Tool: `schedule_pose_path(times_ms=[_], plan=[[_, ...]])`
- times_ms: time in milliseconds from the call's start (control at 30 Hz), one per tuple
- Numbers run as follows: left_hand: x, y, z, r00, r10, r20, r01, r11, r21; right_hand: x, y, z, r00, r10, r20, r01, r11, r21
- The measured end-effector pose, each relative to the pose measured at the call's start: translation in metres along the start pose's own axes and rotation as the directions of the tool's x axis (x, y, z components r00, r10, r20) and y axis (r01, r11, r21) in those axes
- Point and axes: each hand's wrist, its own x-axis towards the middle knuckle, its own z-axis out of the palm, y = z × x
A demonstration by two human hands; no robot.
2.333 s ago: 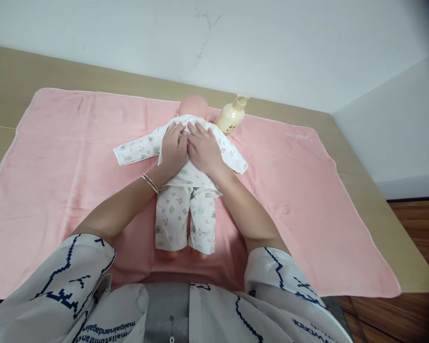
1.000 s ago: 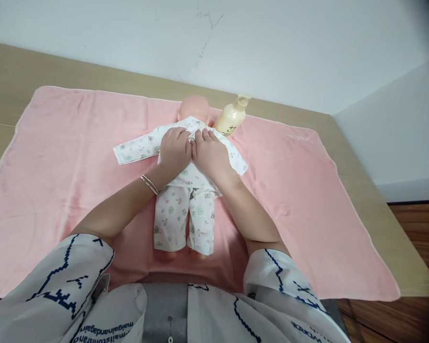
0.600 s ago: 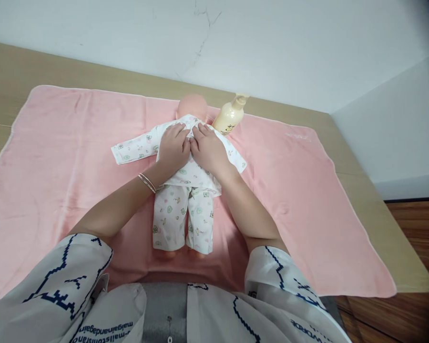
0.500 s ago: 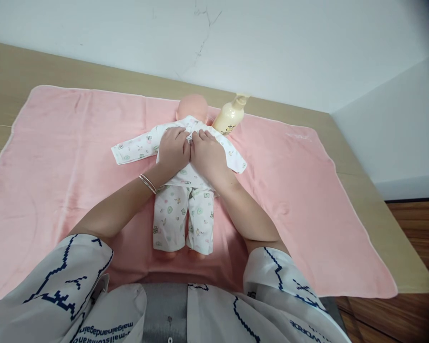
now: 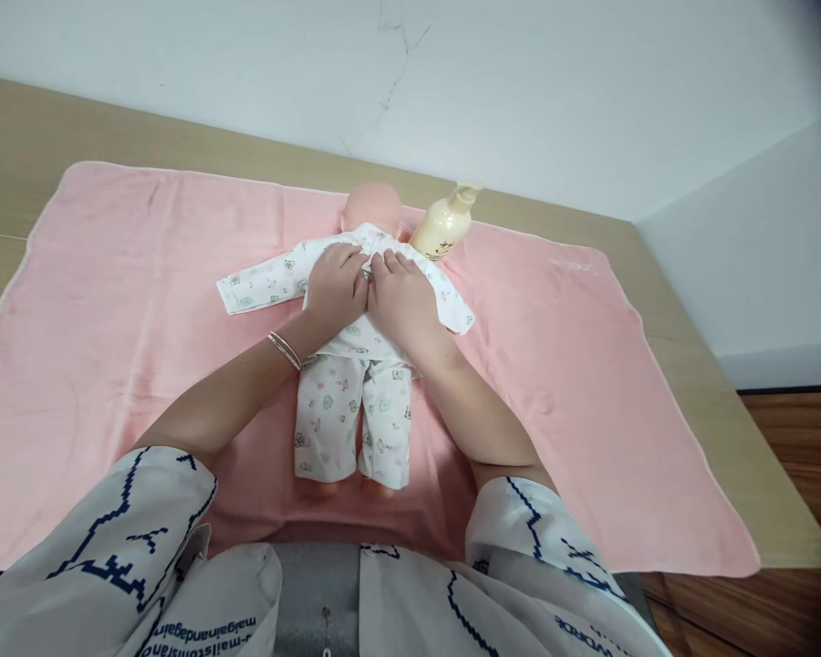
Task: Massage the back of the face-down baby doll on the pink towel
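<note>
"While your arms [image 5: 219,401] reached over the doll [image 5: 352,341], what did you grasp?"

"Nothing: my left hand [image 5: 337,285] and right hand [image 5: 403,297], both released, rested palm-down and close together on the doll's white patterned shirt [image 5: 361,343]."

"Where did the doll lie?"

"On the pink blanket [image 5: 561,392], spread over the tabletop [image 5: 766,511], with its head [image 5: 371,206] at the end farthest from me."

"And the bottle [image 5: 444,225]?"

"Just beside the doll's head, on my right."

Doll [image 5: 372,208]: peach-pink noted | pyjamas [image 5: 327,415]: white, scattered with small green and pink motifs | bottle [image 5: 443,224]: cream-yellow, marked in dark print | blanket [image 5: 575,392]: plain pink, pale-edged | shirt [image 5: 534,602]: white, patterned with navy zigzags | table [image 5: 14,128]: tan
</note>
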Motion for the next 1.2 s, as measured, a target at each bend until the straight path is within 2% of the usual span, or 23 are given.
schedule_pose_path(times_ms=[67, 133, 200, 267, 400, 500, 567, 667, 767, 967, 1067, 1200], plan=[[-0.001, 0.003, -0.002, 0.999, -0.036, -0.031, 0.036, 0.999, 0.003, -0.003, -0.004, -0.003, 1.000, 0.010, -0.020, -0.010, 1.000, -0.014], [-0.002, 0.002, 0.000, 0.992, -0.120, -0.047, 0.120, 0.993, -0.004, 0.001, 0.001, -0.001, 1.000, 0.002, -0.026, -0.001, 1.000, 0.016], [-0.001, -0.002, 0.005, 0.979, -0.201, -0.029, 0.201, 0.980, -0.018, 0.010, 0.013, 0.005, 1.000, -0.001, 0.004, 0.001, 0.997, 0.072], [0.000, -0.008, 0.010, 0.973, -0.229, 0.011, 0.229, 0.973, -0.024, 0.020, 0.025, 0.012, 0.999, -0.021, 0.038, 0.017, 0.992, 0.123], [0.003, -0.014, 0.013, 0.990, -0.131, 0.056, 0.132, 0.991, -0.028, 0.027, 0.035, 0.020, 0.996, -0.086, -0.014, 0.087, 0.984, 0.156], [0.003, -0.011, 0.008, 0.998, -0.042, 0.042, 0.044, 0.998, -0.048, 0.019, 0.024, 0.017, 0.996, -0.083, -0.043, 0.088, 0.987, 0.135], [0.002, -0.007, 0.004, 1.000, -0.026, 0.018, 0.026, 0.998, -0.050, 0.010, 0.013, 0.013, 0.997, -0.045, -0.061, 0.052, 0.992, 0.119], [0.000, -0.001, -0.001, 1.000, -0.027, -0.008, 0.026, 0.999, -0.040, 0.000, 0.000, 0.009, 0.996, 0.017, -0.088, -0.009, 0.996, 0.093], [-0.001, 0.004, -0.003, 0.998, -0.058, -0.035, 0.057, 0.998, -0.017, -0.002, -0.002, 0.008, 0.996, 0.018, -0.087, -0.010, 0.995, 0.096], [0.000, 0.002, 0.003, 0.984, -0.173, -0.045, 0.173, 0.985, 0.003, 0.016, 0.021, 0.018, 0.998, -0.041, -0.043, 0.048, 0.984, 0.171], [0.001, -0.003, 0.007, 0.983, -0.185, -0.014, 0.184, 0.982, -0.027, 0.024, 0.032, 0.025, 0.994, -0.089, -0.056, 0.099, 0.972, 0.213], [0.000, -0.007, 0.010, 0.983, -0.184, -0.014, 0.183, 0.982, -0.038, 0.025, 0.035, 0.030, 0.993, -0.057, -0.099, 0.079, 0.968, 0.239]])
